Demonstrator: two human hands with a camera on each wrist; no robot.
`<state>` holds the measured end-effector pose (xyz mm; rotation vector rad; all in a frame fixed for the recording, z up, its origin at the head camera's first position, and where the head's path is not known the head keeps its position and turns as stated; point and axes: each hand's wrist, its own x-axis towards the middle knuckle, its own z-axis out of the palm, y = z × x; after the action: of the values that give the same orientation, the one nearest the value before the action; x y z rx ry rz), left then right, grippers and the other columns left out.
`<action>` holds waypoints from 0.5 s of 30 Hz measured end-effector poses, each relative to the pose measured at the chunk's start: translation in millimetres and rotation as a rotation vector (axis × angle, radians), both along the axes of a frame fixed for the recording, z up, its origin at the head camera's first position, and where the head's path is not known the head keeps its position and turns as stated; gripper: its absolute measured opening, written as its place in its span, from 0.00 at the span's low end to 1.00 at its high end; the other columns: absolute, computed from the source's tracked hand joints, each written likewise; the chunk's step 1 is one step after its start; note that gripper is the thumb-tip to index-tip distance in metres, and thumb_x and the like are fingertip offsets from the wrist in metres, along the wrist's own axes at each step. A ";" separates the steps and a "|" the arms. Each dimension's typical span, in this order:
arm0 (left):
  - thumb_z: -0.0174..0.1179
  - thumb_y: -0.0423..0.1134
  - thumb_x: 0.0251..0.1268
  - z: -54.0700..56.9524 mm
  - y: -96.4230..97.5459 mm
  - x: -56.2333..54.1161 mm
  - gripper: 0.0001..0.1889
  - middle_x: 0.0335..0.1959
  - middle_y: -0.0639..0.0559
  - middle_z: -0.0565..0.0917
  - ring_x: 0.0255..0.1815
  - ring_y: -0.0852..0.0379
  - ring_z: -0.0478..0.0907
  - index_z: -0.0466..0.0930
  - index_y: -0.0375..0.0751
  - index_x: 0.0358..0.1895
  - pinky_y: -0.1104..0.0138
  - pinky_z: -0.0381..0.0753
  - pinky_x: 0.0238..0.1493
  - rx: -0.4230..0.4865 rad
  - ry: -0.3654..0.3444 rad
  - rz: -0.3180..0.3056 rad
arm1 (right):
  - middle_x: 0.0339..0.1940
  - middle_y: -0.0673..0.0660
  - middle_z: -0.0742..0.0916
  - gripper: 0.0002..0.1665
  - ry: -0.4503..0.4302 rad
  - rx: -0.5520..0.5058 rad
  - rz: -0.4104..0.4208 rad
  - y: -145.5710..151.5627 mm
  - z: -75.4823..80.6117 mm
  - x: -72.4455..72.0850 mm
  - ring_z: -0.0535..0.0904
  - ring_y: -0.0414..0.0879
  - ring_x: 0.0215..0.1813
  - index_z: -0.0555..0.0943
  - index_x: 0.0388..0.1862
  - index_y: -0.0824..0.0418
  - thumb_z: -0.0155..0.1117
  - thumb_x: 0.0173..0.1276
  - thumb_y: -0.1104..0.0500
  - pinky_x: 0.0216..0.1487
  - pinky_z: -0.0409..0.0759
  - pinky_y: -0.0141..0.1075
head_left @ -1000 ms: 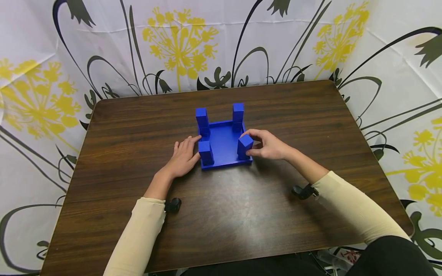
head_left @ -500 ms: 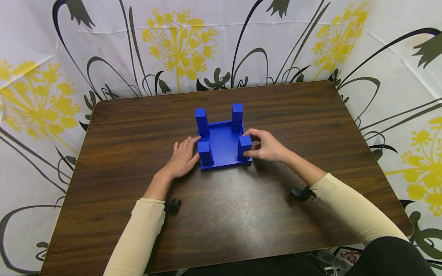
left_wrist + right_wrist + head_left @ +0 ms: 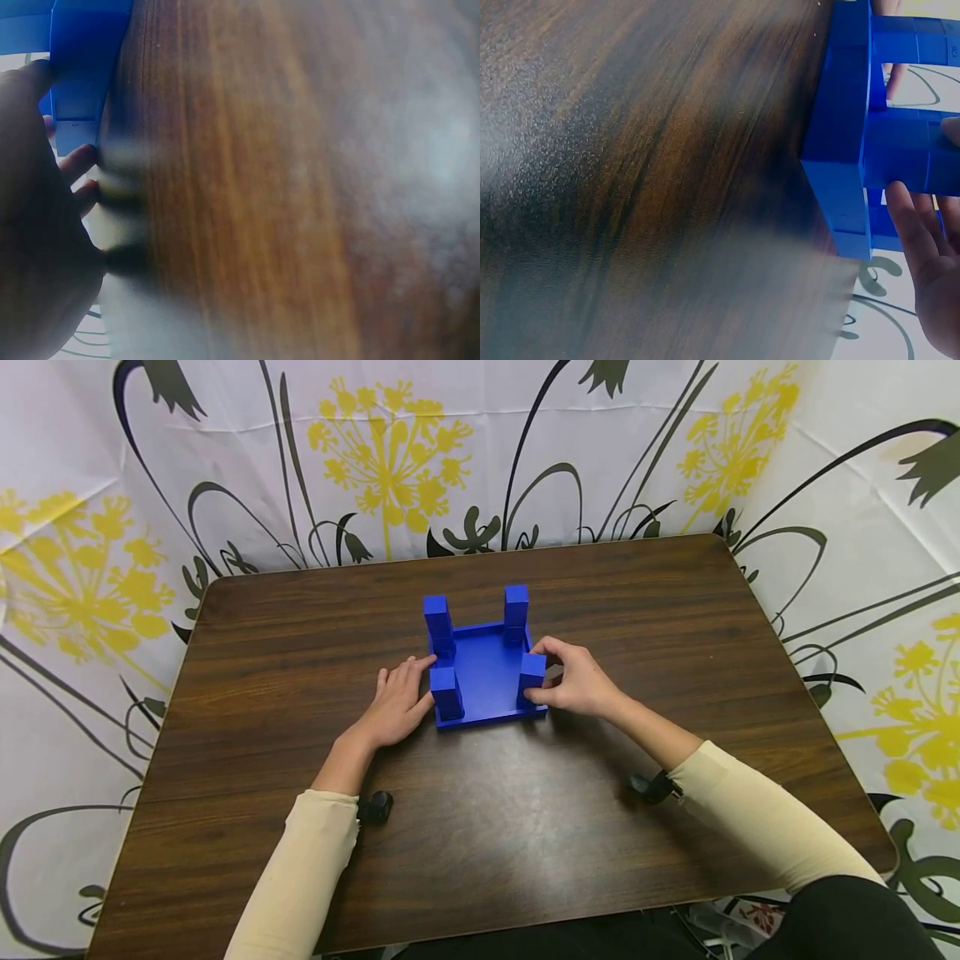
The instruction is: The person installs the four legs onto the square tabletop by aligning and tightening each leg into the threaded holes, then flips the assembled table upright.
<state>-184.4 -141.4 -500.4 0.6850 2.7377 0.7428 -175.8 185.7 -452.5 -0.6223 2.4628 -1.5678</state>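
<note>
A shallow blue square tray (image 3: 487, 675) lies on the table with an upright blue post at each corner. My right hand (image 3: 579, 680) pinches the near right post (image 3: 532, 668) between thumb and fingers. The right wrist view shows that post (image 3: 904, 154) standing out from the tray, its lines suggesting stacked sections. Against the tray's left side, my left hand (image 3: 396, 703) rests with its fingers stretched out, touching the rim beside the near left post (image 3: 446, 692). The far left post (image 3: 438, 620) and far right post (image 3: 516, 612) stand untouched.
The brown wood-grain table (image 3: 300, 635) extends around the tray on every side. Behind it hangs a white cloth (image 3: 480, 443) with yellow and grey flowers. A black wrist camera (image 3: 376, 807) is strapped to the left forearm.
The near right post has turned from a skewed angle to line up with the tray's edges. My right hand has shifted its grip slightly; the left hand has stayed in place.
</note>
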 end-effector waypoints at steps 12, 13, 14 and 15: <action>0.44 0.49 0.78 0.2 0.0 0.4 0.32 0.75 0.38 0.53 0.78 0.41 0.41 0.46 0.49 0.78 0.39 0.31 0.69 -0.002 0.002 -0.003 | 0.56 0.59 0.80 0.33 -0.013 0.103 0.098 3.1 5.4 -2.7 0.78 0.54 0.52 0.74 0.57 0.62 0.78 0.54 0.60 0.47 0.81 0.51; 0.44 0.49 0.78 0.5 0.0 0.3 0.32 0.76 0.38 0.53 0.78 0.41 0.41 0.46 0.48 0.78 0.39 0.31 0.69 -0.001 0.001 -0.003 | 0.60 0.59 0.78 0.35 -0.023 0.106 0.118 3.8 6.4 -2.8 0.77 0.55 0.55 0.73 0.60 0.62 0.78 0.55 0.59 0.49 0.80 0.52; 0.44 0.50 0.78 0.9 0.1 0.3 0.32 0.76 0.38 0.52 0.78 0.41 0.41 0.46 0.49 0.78 0.39 0.31 0.69 -0.001 -0.001 -0.004 | 0.62 0.59 0.77 0.37 -0.032 0.104 0.139 4.4 7.1 -3.1 0.75 0.56 0.58 0.72 0.62 0.62 0.77 0.56 0.60 0.51 0.79 0.52; 0.44 0.50 0.78 1.2 0.1 0.3 0.32 0.76 0.38 0.52 0.78 0.41 0.41 0.46 0.49 0.78 0.39 0.31 0.69 0.000 -0.004 -0.005 | 0.65 0.59 0.75 0.38 -0.039 0.098 0.161 5.2 7.1 -3.6 0.73 0.56 0.61 0.70 0.64 0.63 0.76 0.56 0.61 0.53 0.78 0.53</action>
<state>-184.1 -141.3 -499.2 0.6887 2.7320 0.7419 -179.4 190.9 -445.4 -0.7451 2.3786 -1.3786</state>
